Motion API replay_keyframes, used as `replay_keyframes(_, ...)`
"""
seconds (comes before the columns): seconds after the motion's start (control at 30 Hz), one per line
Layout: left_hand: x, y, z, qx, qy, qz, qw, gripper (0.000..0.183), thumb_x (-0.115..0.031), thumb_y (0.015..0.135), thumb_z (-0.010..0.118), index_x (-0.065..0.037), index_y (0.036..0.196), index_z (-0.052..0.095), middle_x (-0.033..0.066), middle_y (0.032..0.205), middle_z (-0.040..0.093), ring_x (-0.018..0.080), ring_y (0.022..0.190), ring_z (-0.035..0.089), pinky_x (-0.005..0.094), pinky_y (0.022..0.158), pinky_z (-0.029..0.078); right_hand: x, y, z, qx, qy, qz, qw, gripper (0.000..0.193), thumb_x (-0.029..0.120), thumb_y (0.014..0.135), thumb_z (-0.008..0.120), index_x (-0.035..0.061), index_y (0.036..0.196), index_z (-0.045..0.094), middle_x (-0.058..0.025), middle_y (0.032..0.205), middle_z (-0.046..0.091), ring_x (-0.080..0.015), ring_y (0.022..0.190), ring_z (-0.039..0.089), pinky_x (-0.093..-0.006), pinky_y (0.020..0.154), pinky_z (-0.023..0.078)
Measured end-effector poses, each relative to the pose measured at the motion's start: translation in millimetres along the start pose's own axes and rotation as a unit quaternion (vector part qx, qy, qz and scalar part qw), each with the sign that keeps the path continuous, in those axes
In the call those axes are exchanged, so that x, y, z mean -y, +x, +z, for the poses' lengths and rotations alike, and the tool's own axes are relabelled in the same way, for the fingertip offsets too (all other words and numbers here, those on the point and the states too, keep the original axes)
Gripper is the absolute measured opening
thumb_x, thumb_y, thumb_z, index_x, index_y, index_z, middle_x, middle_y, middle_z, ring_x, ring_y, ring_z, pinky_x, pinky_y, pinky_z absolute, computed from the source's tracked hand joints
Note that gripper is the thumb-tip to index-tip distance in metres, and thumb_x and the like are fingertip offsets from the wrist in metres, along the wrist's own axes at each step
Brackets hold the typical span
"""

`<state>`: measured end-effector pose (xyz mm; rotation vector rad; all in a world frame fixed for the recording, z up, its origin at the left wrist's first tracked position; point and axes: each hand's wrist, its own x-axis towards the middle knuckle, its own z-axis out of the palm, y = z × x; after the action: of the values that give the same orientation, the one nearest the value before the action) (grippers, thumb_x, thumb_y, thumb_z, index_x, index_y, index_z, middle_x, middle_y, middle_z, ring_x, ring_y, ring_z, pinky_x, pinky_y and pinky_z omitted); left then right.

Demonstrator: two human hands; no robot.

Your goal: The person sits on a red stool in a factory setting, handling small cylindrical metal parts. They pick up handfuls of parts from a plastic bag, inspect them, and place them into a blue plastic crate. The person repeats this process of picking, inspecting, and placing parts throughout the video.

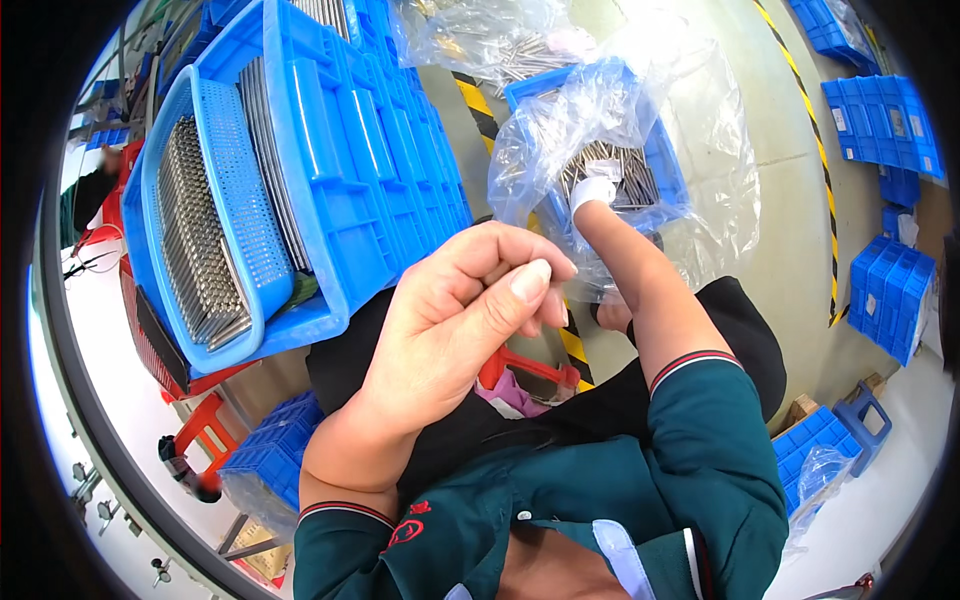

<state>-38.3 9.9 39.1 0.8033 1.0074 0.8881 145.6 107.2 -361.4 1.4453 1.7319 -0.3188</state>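
Observation:
My left hand is raised in front of my body, fingers curled and thumb pressed toward the forefinger; no object shows in it. My right arm reaches forward to a blue crate on the floor, lined with a clear plastic bag. White covering shows on my right hand, which is at the thin metal rods in the bag; its fingertips are hidden. A white label lies on the rods beside it. To my left, a light blue perforated basket holds many stacked metal rods.
The basket sits in a large blue crate. More rods lie in plastic beyond the floor crate. Blue crates line the right side, past yellow-black floor tape. A red stool is below me. Another person is at far left.

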Motion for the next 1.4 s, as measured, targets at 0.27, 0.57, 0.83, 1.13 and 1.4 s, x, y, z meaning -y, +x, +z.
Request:
replay_keyframes(0.27,3,-1,-5,0.004,-0.012,0.019,1.0,0.025,-0.02,0.095,0.052,0.004,0.102,0.058,0.0085,0.081,0.061,0.0123,0.075,0.058,0.0227,0.067,0.044,-41,-13,17,-0.043,0.108,-0.014,0.993,0.027,0.018,0.086,0.051,0.0157,0.103,0.072,-0.0064,0.109,0.068,-0.0232,0.101,0.065,-0.0371,0.079,0.051)
replay_keyframes(0.57,3,1,-7,-0.008,-0.045,0.053,0.998,0.025,-0.022,0.094,0.053,0.001,0.1,0.06,0.0051,0.078,0.06,0.0091,0.069,0.052,0.022,0.065,0.042,-109,-60,-41,-0.078,0.28,-0.225,0.93,0.04,0.027,0.083,0.057,0.0148,0.121,0.06,-0.0111,0.116,0.063,-0.0275,0.106,0.061,-0.0353,0.091,0.046)
replay_keyframes(0.83,6,4,-15,-0.036,-0.091,0.095,0.991,0.023,-0.025,0.095,0.053,-0.003,0.097,0.06,0.0018,0.076,0.06,0.0068,0.063,0.05,0.0218,0.062,0.041,-138,-182,-130,0.018,0.576,-0.234,0.783,0.025,0.029,0.088,0.057,0.0049,0.085,0.064,-0.002,0.065,0.056,-0.0109,0.056,0.049,-0.0276,0.053,0.04)
replay_keyframes(1.13,22,16,-9,-0.022,-0.14,0.11,0.984,0.022,-0.023,0.095,0.053,-0.002,0.097,0.059,0.0029,0.072,0.058,0.0092,0.057,0.05,0.0235,0.056,0.043,-135,-362,-192,-0.085,0.782,-0.261,0.559,0.024,0.022,0.089,0.062,0.002,0.102,0.063,-0.0025,0.086,0.064,-0.0059,0.072,0.057,-0.0201,0.062,0.047)
replay_keyframes(1.4,24,5,5,0.027,-0.16,0.094,0.982,0.02,-0.022,0.095,0.054,-0.003,0.096,0.06,0.0019,0.071,0.057,0.0095,0.058,0.05,0.0247,0.058,0.043,-115,-379,-173,-0.092,0.843,-0.277,0.452,0.018,0.02,0.091,0.059,0.0016,0.093,0.059,0.0019,0.06,0.05,-0.0043,0.048,0.042,-0.0188,0.041,0.028)
